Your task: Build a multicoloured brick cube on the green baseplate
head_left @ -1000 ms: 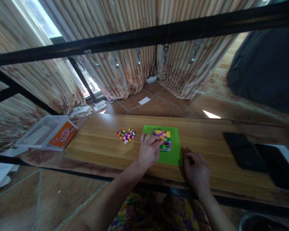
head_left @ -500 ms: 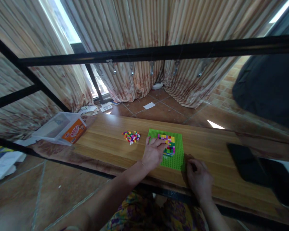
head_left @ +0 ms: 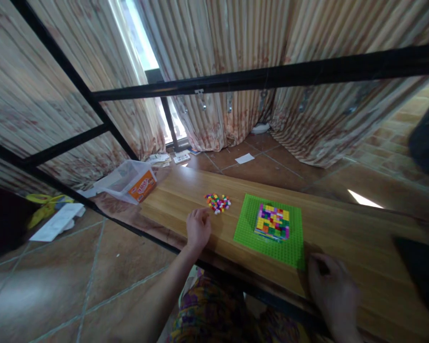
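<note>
A green studded baseplate (head_left: pixel 243 224) lies on the wooden tabletop, bearing a roughly square block of multicoloured toy bricks (head_left: pixel 272 220). To its left is a small heap of loose bricks (head_left: pixel 218 203) in mixed colours. My left hand (head_left: pixel 198 227) is just below and left of this heap, its fingers curled in; whether a brick is between them is hidden. My right hand (head_left: pixel 331 286) rests in a loose fist at the baseplate's near right corner, with a dark gap inside the curl and nothing visible in it.
A clear plastic box (head_left: pixel 127 181) with an orange label stands at the table's left end. Black flat objects (head_left: pixel 418 267) lie at the right. A black metal bar (head_left: pixel 236 85) runs across beyond the table, before striped curtains (head_left: pixel 214 43).
My left hand has left the brick block and moved left to the loose heap. The view has swung left, so the scene sits farther right. My right hand stays by the baseplate corner.
</note>
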